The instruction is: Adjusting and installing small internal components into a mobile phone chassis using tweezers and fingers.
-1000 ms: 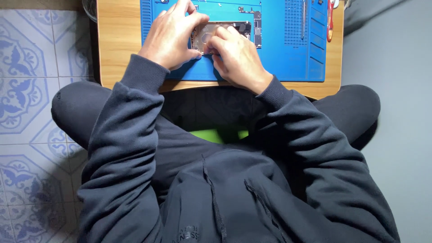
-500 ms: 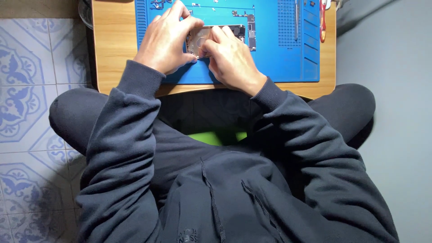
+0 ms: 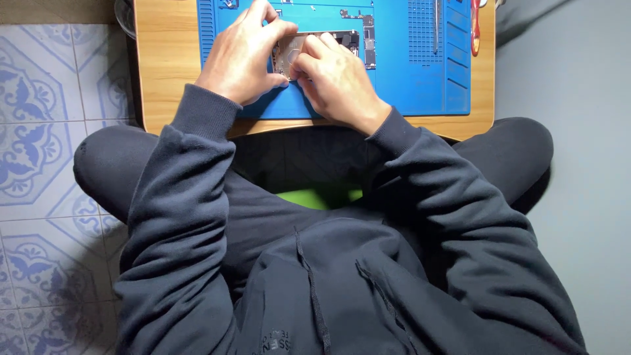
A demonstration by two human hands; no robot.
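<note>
Shifted slightly leftward in view since a second ago, with wooden table (image 3: 171,72) and blue work mat (image 3: 407,85) sitting a little further left and lower, more of the table's near edge showing; both hands otherwise unmoved, clasped in the same place on the same thing. Left hand (image 3: 240,56) curled round the left end of an opened phone body (image 3: 309,49), fingers over its top edge and thumb tucked under its lower corner. Right hand (image 3: 335,79) closed too, fingertips pressed down on the middle of the phone body, knuckles raised; hard to tell whether anything small pinched between those fingers, since hidden by the hand itself. Phone body lying flat on the mat near its upper middle, mostly covered by both hands, only a metallic patch and a dark upper right corner visible. Just right of it, a narrow circuit board (image 3: 369,46), touching or nearly so, cannot tell which. Further right on the mat, a slim grey tool (image 3: 435,29) and a red-handled tool (image 3: 475,26), both cut off by the top edge. Glass rim (image 3: 123,12) at the table's far left corner, mostly out of frame. Green patch (image 3: 319,197) below the table, largely hidden by dark trouser legs and dark hooded top (image 3: 315,289)
</note>
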